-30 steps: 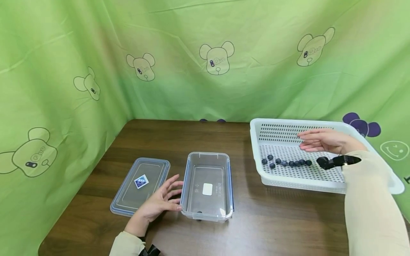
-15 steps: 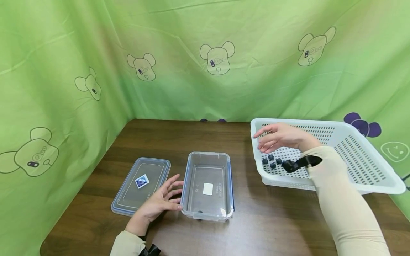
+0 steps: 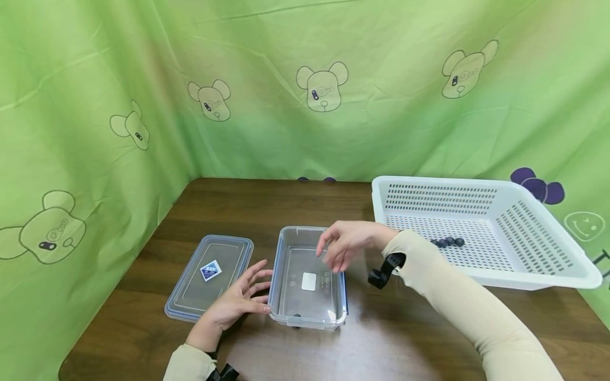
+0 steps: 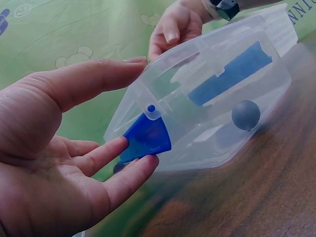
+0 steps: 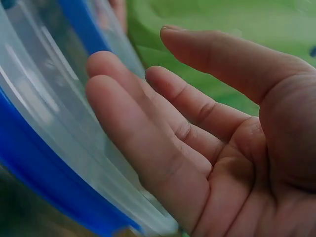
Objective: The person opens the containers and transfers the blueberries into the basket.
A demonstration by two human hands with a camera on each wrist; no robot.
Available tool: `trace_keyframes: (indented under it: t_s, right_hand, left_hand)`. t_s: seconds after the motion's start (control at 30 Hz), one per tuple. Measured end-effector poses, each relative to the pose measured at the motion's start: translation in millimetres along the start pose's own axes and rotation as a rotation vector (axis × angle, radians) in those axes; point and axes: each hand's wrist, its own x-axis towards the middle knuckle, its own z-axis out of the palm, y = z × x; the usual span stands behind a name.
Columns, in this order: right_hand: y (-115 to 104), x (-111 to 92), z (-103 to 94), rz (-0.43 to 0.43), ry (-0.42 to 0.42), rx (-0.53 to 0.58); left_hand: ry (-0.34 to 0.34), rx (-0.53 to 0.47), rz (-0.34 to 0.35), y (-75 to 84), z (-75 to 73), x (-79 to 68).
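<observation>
A clear plastic food box (image 3: 286, 275) stands uncovered on the table, with one blueberry (image 4: 246, 116) inside near its front end. My left hand (image 3: 240, 296) rests against the box's left side, thumb at the rim. In the left wrist view its fingertips touch a blue clip (image 4: 148, 136). Over the box's right rim hangs my right hand (image 3: 350, 243), fingers loosely bent and pointing down. Nothing shows between those fingers in the right wrist view. Several blueberries (image 3: 448, 242) lie in the white basket (image 3: 524, 278) at the right, some hidden behind the right sleeve.
The box's lid (image 3: 202, 296), with blue edging and a blue-and-white label, lies flat left of the box. A green patterned curtain (image 3: 267, 137) hangs behind and left of the brown wooden table (image 3: 267, 206).
My right hand has swung left and down, from above the basket to above the right side of the box. My left hand has kept its place.
</observation>
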Motion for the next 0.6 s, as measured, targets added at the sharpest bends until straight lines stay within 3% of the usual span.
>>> trace_keyframes:
  t_s: [0.33, 0.6]
  right_hand:
    - [-2, 43, 43.4, 0.164, -0.131, -0.095]
    - [1, 58, 64.8, 0.298, -0.245, -0.235]
  left_hand:
    - [-0.011, -0.007, -0.003, 0.6, 1.3, -1.5]
    - [-0.029, -0.012, 0.022, 2.0, 0.0, -3.5]
